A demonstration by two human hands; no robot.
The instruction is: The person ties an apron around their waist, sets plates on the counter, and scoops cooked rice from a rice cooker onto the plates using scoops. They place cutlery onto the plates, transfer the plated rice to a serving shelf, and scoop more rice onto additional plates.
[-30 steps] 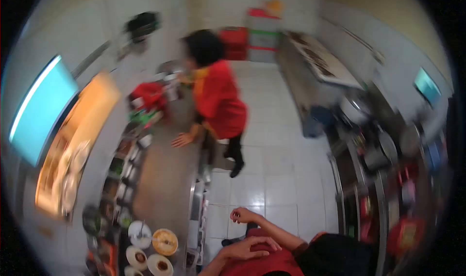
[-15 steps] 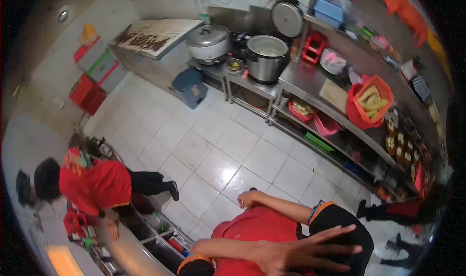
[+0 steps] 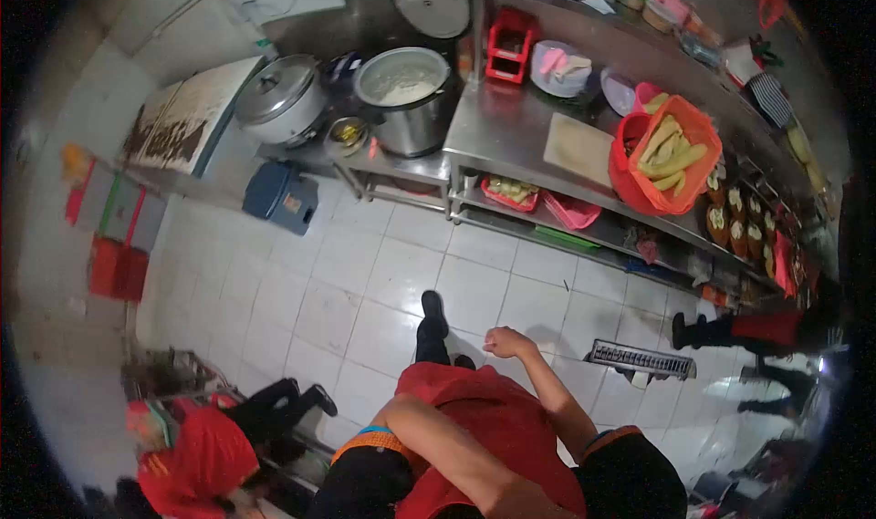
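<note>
My right hand (image 3: 508, 342) hangs in front of my red apron (image 3: 484, 419), above the tiled floor. Its fingers are curled closed, and nothing shows sticking out of them. It touches none of the things around it. My left forearm (image 3: 447, 451) crosses the apron from an orange-edged black sleeve and runs off the bottom edge, so my left hand is out of sight. One black shoe (image 3: 433, 311) of mine points towards the counter.
Ahead is a steel counter (image 3: 493, 122) with a cutting board (image 3: 578, 148) and a red-lined tub of long yellow pieces (image 3: 673, 154). Left of it stand an open pot (image 3: 401, 122), a rice cooker (image 3: 278, 99) and a blue bin (image 3: 281, 197). A red-shirted co-worker (image 3: 205, 460) bends at lower left.
The view has shifted right and closer to the counter. My left hand, spread open before, has dropped out of the frame. My right hand stays closed and now sits farther right.
</note>
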